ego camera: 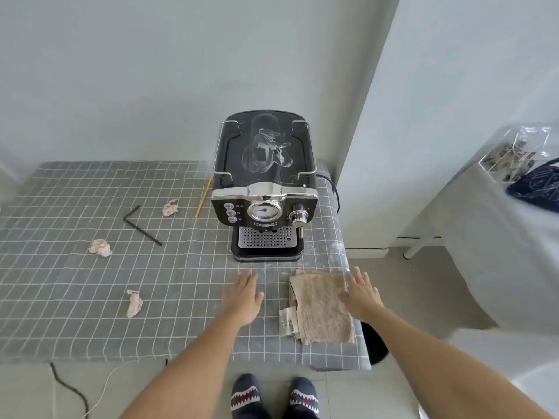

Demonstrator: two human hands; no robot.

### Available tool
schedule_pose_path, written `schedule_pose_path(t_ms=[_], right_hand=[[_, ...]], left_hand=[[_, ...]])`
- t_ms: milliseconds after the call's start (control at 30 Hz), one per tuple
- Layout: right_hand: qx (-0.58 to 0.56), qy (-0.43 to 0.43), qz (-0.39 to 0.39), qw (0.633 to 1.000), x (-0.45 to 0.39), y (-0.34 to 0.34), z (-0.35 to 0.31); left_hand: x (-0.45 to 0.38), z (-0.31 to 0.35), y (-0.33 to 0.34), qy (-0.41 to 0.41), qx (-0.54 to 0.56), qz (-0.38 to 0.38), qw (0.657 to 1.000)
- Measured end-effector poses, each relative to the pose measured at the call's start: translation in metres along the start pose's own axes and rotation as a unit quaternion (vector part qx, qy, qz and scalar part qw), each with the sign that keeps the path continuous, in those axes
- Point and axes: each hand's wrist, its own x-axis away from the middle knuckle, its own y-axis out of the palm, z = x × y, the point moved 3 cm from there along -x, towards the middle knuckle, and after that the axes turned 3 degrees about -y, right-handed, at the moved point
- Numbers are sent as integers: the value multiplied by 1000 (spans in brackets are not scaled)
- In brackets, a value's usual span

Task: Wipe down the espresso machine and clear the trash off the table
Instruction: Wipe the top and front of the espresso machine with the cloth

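Observation:
A black espresso machine (264, 189) with white smears on its top stands at the table's far right. In front of it lies a folded beige cloth (322, 303). My right hand (361, 293) hovers open over the cloth's right edge. My left hand (243, 294) is spread flat, palm down, left of the cloth. Three crumpled paper wads lie on the tablecloth: one far (170, 207), one at middle left (100, 247), one nearer (134, 303).
A grey checked tablecloth (90, 313) covers the table. On it lie a black L-shaped hex key (139, 224) and a yellow stick (204, 197). A dark bin (375, 343) stands under the table's right corner. Cables (71, 388) lie on the floor.

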Motion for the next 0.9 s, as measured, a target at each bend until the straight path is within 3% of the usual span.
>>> schedule_pose_path(t_ms=[200,300,400,700,800,900], right_hand=[[-1,13,121,993,20,35,0],[-47,15,188,981,24,36,0],[-85,12,236,968,26,33,0],[-307,-86,249,915,62,-12,-13],[-319,-123,289,894,76,-43,-21],[-278,-203,236,909,89,-88,-41]], left_hand=[[-8,76,31,93,17,22,995],[-18,83,45,86,9,31,996],[-16,88,44,73,-2,90,993],[8,102,14,138,161,149,966],[28,98,-9,180,197,187,945],[52,99,-50,230,207,235,921]])
